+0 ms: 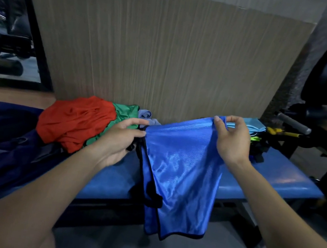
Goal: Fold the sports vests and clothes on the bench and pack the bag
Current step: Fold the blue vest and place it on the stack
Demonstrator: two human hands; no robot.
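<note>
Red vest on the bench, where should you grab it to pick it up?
The red vest lies crumpled on top of the green vest, left of the held blue vest. Probably best to pinch its near loose edge, coming from above and from the front with the left hand. The raised folds there give the fingers something to catch without dragging the green one along.

Your single head camera looked forward and down from above your forearms, close over the blue tabletop [280,177], facing the wood-panelled wall [161,47] behind it. Its wide angle bent the edges, taking in floor [114,246] below and a mirror [6,19] at far left.
</note>
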